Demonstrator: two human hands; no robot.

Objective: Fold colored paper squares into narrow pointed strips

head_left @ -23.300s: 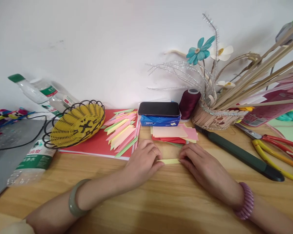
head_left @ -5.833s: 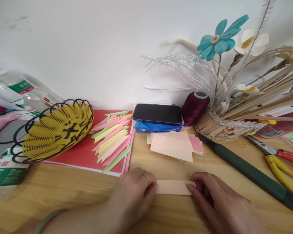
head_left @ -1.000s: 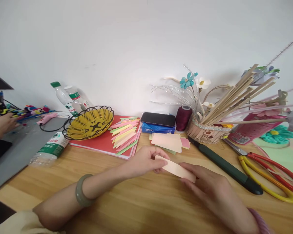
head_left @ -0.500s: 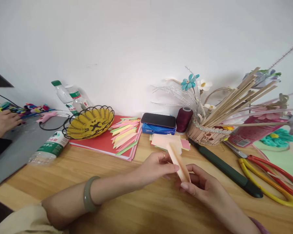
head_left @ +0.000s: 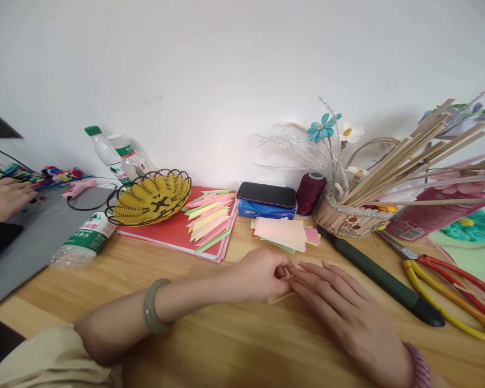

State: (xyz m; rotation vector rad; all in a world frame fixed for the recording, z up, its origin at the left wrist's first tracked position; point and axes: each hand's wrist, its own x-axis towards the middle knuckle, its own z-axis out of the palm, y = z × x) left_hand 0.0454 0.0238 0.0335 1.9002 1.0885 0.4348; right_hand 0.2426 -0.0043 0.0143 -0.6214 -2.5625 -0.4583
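Observation:
A folded piece of peach paper (head_left: pixel 281 298) lies on the wooden table, mostly covered by both hands. My left hand (head_left: pixel 258 275) is closed, its thumb and forefinger pinching the paper's edge. My right hand (head_left: pixel 347 307) lies flat across the paper's right side, fingers stretched out, fingertips close to the left thumb. Just beyond the hands rests a small stack of peach, pink and green paper slips (head_left: pixel 281 233). Farther left, several folded paper strips (head_left: pixel 210 218) in pink, yellow and green are spread on red sheets (head_left: pixel 165 237).
A yellow woven basket (head_left: pixel 153 202) and a lying water bottle (head_left: pixel 83 240) are at left. Behind stand a phone (head_left: pixel 267 194) on a blue pack and purple thread (head_left: pixel 311 194). A green-handled tool (head_left: pixel 388 283) and scissors (head_left: pixel 448 291) lie right. Another person's hand (head_left: pixel 8 199) is far left.
The folded paper has come down from mid-air onto the table. My right hand has let go of its pinch and flattened over it; my left hand still pinches it. The view shifted slightly.

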